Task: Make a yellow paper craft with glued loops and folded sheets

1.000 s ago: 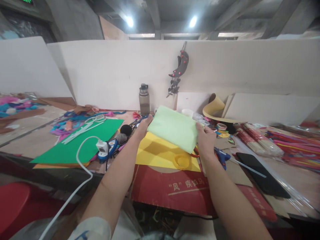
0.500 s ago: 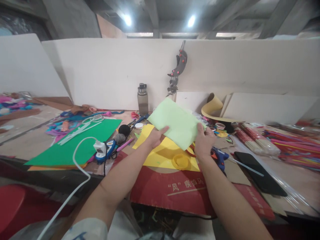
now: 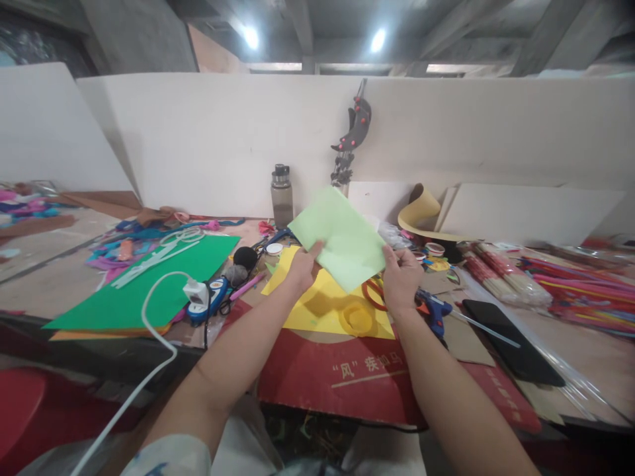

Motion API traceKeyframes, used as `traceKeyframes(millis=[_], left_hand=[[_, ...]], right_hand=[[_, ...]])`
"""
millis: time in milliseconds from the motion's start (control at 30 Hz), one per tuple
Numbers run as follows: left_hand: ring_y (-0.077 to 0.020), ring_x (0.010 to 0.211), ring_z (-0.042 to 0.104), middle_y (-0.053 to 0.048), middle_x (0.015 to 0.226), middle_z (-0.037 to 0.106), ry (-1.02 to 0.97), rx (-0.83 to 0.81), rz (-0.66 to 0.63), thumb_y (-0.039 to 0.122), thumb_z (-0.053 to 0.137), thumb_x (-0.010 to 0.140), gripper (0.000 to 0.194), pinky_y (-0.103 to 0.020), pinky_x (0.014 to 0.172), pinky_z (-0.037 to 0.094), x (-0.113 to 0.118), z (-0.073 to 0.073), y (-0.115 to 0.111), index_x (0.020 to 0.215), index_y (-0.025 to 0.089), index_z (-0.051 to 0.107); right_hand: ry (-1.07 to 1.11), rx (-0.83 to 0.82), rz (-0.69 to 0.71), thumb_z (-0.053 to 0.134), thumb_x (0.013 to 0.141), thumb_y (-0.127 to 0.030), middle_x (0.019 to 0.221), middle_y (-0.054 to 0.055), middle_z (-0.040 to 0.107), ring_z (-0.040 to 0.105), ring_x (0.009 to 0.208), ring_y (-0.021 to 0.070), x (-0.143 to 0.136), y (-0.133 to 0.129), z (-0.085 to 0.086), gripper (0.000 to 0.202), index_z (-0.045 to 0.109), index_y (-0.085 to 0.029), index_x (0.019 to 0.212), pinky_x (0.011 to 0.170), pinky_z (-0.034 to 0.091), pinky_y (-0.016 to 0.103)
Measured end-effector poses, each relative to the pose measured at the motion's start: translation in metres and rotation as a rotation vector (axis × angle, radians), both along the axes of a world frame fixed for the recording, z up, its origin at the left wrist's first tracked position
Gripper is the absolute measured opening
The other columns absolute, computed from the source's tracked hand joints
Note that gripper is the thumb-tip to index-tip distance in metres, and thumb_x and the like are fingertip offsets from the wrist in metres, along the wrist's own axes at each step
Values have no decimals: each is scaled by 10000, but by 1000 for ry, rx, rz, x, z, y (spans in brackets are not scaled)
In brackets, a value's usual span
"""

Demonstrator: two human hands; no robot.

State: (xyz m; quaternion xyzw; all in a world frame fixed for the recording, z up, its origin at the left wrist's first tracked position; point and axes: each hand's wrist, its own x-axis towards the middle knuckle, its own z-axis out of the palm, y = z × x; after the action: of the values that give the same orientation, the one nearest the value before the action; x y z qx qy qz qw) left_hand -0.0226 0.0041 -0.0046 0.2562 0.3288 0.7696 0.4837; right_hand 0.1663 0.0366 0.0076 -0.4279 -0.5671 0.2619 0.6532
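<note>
A light green sheet [image 3: 340,238] is held up above the table, tilted so that its corners point up and down. My left hand [image 3: 305,266] pinches its lower left edge. At its right corner, my right hand [image 3: 401,274] has the sheet between thumb and fingers. Beneath it lies yellow paper [image 3: 317,307] with a round yellow piece [image 3: 358,319] on top. Red-orange scissor handles [image 3: 373,295] show partly beside my right hand. A blue glue gun [image 3: 435,311] rests just right of my right wrist.
Green paper [image 3: 149,291], a power strip [image 3: 208,301] with a white cable, and a black ball [image 3: 245,256] are on the left. A bottle [image 3: 282,198] stands behind. To the right are a black phone [image 3: 513,340], wrapped sticks [image 3: 506,274] and coloured pipe cleaners [image 3: 585,294].
The light green sheet has turned slightly and shifted left and up a little. My right hand has moved a little left with it; both hands still hold it.
</note>
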Motion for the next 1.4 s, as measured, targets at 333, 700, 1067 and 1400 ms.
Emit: traceKeyframes(millis=[333,700,1067,1400], left_hand=[[-290,1062,679,-165,1180,702,149,-92,-431,245,932,498,635,-416,941,536,30,-5,-20,1077,123,699],[-284,923,714,-153,976,756,175,-142,-256,216,941,426,556,-423,864,569,9,-1,-9,929,103,735],[-266,896,710,-142,1012,751,186,-107,-135,236,931,457,541,-402,830,572,-11,-1,-2,947,111,739],[-240,789,713,-140,969,756,316,-161,-203,295,948,412,591,-354,717,589,-20,-7,-2,931,103,740]], right_hand=[[-20,39,-126,583,820,-610,554,-54,427,352,554,106,3,6,-1,471,487,-202,607,568,304,264],[-30,-36,46,576,839,-591,458,-44,491,428,444,110,5,0,4,452,523,-208,606,500,355,256],[187,-136,409,786,643,-466,925,11,634,587,746,136,-9,9,-2,590,592,-215,1140,615,511,255],[128,-190,313,720,725,-502,533,-18,601,511,523,114,-5,9,-5,351,741,-160,802,572,412,252]])
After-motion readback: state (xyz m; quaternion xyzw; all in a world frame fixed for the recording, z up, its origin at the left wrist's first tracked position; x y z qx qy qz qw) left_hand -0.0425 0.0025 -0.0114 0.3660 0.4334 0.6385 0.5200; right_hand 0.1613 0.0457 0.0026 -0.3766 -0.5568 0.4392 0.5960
